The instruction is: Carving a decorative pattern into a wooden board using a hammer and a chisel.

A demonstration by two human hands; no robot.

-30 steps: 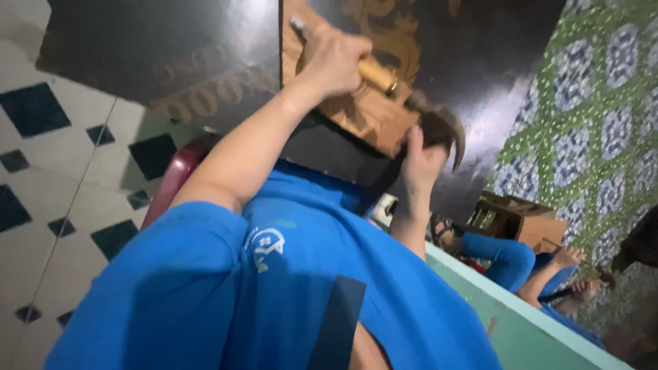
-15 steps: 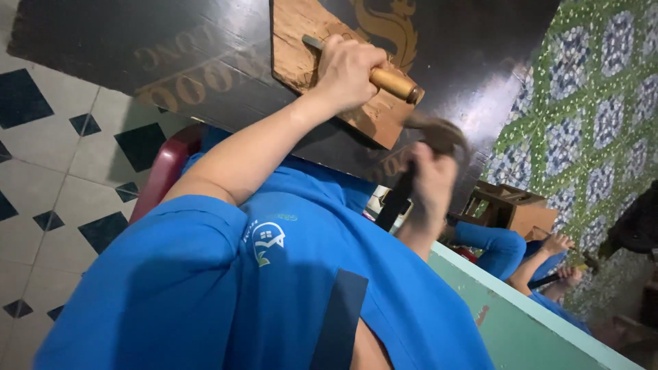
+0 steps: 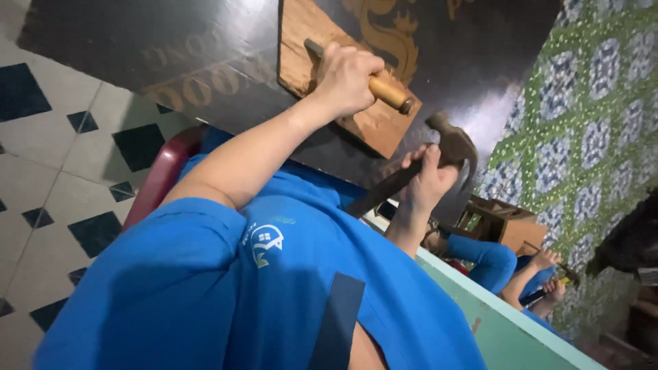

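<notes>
1. Left hand (image 3: 346,79) is clamped on the stiff wooden-handled steel chisel (image 3: 384,92), tip on the bare wood carving patch (image 3: 363,123) of the dark lacquered panel (image 3: 205,55).
2. Right hand (image 3: 428,181) is wrapped round the heavy dark-handled claw hammer (image 3: 449,147), gripped close under its head, just beside the chisel's butt.

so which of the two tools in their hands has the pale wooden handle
The chisel in the left hand, set against the carved wooden panel. The hammer in the right hand has a dark handle.

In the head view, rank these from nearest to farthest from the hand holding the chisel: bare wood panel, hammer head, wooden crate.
From the left hand:
1. Bare wood panel, directly beneath it, under the chisel.
2. Hammer head, lower right, in the right hand.
3. Wooden crate, farther right by the patterned wall.
</notes>
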